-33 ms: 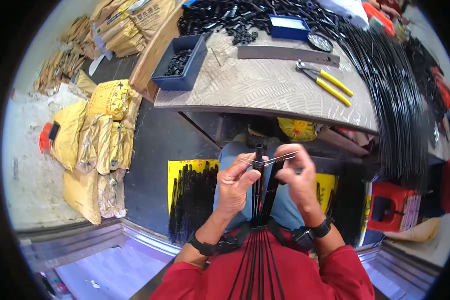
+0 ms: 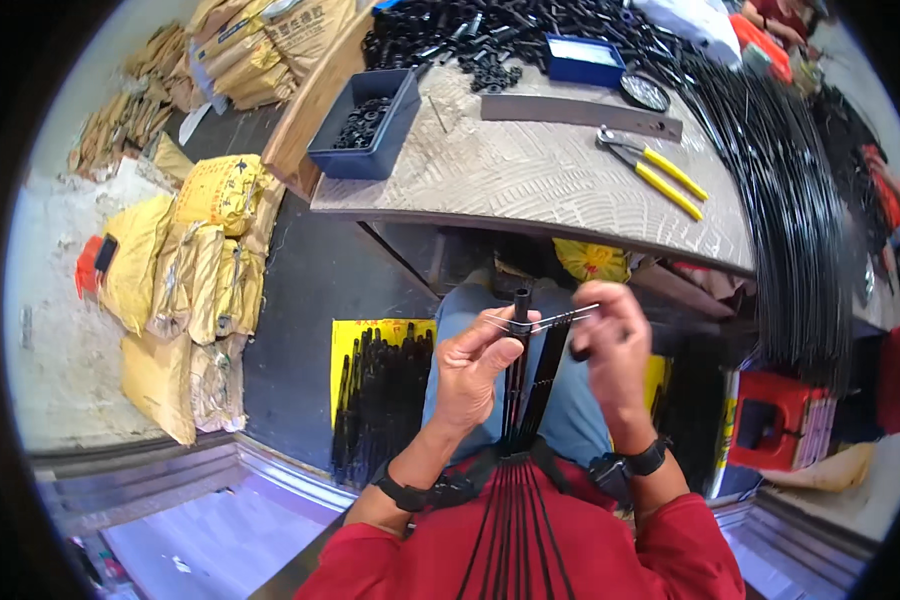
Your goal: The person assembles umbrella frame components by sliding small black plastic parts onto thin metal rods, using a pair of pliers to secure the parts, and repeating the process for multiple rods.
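My left hand is closed round an upright black tube, its thumb pressed against the side below the top end. Thin pale wires cross the tube just under that end and stretch toward my right hand. That hand is blurred, with curled fingers at the wires' right end; a small dark thing shows under them, its kind unclear. A dark strip slants beside the tube, between my hands. Several thin black rods run from the tube down over my lap and shirt.
On the worktable are a bin of black rings, a flat metal bar, yellow-handled pliers and a blue box. Long black rods hang off its right side. Black pieces stand near my left knee. A red stool stands right.
My right hand has shifted a little to the right, away from the tube and the dark strip. My left hand keeps its grip on the tube.
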A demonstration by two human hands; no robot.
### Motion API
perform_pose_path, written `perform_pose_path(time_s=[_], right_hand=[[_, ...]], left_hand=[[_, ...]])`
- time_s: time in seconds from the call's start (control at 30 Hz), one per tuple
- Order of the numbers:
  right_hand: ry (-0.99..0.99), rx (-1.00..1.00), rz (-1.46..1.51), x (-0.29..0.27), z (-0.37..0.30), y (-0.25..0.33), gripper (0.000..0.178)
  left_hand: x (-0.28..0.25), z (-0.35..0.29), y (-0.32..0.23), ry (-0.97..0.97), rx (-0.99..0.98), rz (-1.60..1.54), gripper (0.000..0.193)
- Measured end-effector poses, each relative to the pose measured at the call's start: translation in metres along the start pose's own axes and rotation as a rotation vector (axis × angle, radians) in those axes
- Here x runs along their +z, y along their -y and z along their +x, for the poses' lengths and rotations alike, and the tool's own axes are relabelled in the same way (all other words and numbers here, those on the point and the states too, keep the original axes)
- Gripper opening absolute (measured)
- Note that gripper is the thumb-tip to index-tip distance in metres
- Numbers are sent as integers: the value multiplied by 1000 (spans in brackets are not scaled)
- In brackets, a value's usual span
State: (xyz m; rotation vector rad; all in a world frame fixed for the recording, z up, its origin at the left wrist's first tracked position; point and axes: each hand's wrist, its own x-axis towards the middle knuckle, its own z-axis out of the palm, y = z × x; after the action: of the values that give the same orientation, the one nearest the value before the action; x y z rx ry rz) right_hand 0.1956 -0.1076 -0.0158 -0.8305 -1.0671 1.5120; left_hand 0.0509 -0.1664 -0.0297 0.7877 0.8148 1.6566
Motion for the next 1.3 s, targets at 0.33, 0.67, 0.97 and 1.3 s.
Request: perform_pose_path(time_s=[0.33,0.67,0.97,1.3], right_hand=[[708,188,-458,40,86,83,37],[801,435,-154,37,87,59,50],[805,369,-263,32,89,59,48],[824,307,-245,30,88,60,52]], left_hand=[[15,-4,-15,-82,-336,-442,25],[18,1,-23,-105,-298,-388,13],[18,1,-21,-110,-311,-421,18],[17,1,-21,-138,-294,-404,21]])
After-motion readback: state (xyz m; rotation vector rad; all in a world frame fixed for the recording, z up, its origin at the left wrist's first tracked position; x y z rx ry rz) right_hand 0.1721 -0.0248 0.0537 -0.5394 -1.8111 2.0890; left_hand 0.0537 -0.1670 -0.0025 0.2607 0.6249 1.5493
